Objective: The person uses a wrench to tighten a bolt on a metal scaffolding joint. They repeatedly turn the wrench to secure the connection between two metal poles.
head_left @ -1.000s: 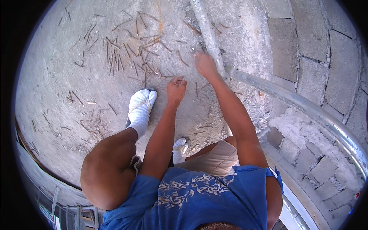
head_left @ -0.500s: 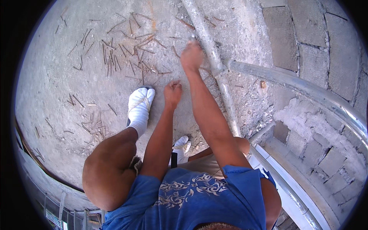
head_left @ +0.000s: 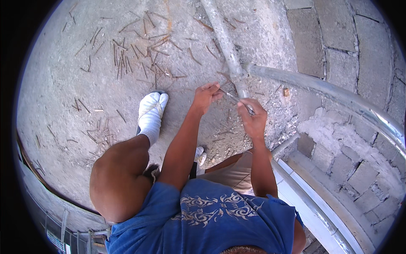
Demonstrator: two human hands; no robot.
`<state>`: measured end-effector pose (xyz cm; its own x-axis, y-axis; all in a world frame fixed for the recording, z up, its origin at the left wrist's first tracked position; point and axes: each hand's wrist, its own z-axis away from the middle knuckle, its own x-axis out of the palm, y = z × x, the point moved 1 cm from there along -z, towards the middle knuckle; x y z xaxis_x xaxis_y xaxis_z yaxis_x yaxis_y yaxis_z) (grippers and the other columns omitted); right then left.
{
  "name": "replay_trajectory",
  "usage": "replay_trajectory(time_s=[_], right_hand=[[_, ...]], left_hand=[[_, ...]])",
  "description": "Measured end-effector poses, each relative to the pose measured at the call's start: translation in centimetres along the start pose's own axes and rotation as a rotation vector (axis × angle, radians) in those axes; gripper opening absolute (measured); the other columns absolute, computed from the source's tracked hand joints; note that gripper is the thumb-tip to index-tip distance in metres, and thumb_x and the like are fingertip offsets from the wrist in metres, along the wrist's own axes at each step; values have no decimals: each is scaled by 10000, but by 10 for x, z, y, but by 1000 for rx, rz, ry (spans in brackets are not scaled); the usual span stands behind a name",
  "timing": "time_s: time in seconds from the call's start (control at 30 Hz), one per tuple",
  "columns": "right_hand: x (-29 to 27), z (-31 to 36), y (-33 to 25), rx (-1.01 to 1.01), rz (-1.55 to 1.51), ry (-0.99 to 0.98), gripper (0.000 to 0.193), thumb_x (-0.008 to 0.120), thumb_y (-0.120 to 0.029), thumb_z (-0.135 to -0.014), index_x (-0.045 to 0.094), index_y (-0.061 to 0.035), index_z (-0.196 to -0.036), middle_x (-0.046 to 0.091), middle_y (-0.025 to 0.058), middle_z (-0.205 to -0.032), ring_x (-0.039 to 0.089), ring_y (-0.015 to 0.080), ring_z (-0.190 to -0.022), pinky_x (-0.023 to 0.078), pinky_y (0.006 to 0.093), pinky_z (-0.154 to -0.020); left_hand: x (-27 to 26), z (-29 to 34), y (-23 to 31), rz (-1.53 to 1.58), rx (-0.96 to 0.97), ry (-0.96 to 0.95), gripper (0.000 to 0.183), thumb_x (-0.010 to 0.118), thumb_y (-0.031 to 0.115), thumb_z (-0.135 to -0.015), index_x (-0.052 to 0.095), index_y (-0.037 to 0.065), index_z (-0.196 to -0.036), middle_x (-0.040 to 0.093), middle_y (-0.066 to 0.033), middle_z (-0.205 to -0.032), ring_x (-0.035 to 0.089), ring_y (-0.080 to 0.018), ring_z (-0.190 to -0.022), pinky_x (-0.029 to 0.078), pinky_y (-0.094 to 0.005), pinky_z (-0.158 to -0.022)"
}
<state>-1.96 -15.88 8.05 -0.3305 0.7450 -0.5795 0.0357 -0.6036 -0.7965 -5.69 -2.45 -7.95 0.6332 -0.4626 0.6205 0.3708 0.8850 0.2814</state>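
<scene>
Presently, a slender metal object (head_left: 232,98) is held aslant above the floor (head_left: 63,114), spanning the gap between both hands. It is thin and straight, bright grey along the middle and darker toward the left end, with a shiny, wider part at the right end; whether one piece or two is shown cannot be told. The left end is pinched between the drawn-together fingertips of the left hand (head_left: 206,96). The right end is enclosed by the curled fingers of the right hand (head_left: 254,118), by which part of it is hidden.

A weathered grey pipe (head_left: 223,38) is positioned just beyond the hands; its lower stretch is partly covered by the right hand. At a joint, it is met by a second pipe (head_left: 313,81) — curved in this view — leading off to the right. Rust-brown nail-like pieces (head_left: 122,59), some bent, are scattered ahead and to the left. A white-socked foot (head_left: 150,112) is planted near the left forearm.

The floor is rough, grey and stained — crumbled debris (head_left: 222,146) is spread below the hands. Grey blocks (head_left: 342,70) are laid along the right side.
</scene>
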Motion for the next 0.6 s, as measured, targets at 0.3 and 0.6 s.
replay_trajectory(time_s=[0.3, 0.6], right_hand=[[-1, 48, 103, 326, 108, -51, 178, 606, -34, -867, 522, -17, -1022, 669, 142, -838, 660, 201, -740, 513, 334, -703], [3, 50, 114, 268, 132, 83, 249, 590, -92, -911, 545, -4, -1140, 673, 133, -828, 647, 176, -750, 496, 316, -697]], left_hand=[[55, -14, -12, -228, 259, 42, 416, 733, 25, -803, 606, -79, -1185, 646, -96, -1010, 623, -142, -843, 511, -245, -753], [52, -13, -19, -142, 320, 50, 463, 754, 8, -779, 587, -104, -1196, 674, -115, -979, 635, -145, -871, 501, -245, -774]])
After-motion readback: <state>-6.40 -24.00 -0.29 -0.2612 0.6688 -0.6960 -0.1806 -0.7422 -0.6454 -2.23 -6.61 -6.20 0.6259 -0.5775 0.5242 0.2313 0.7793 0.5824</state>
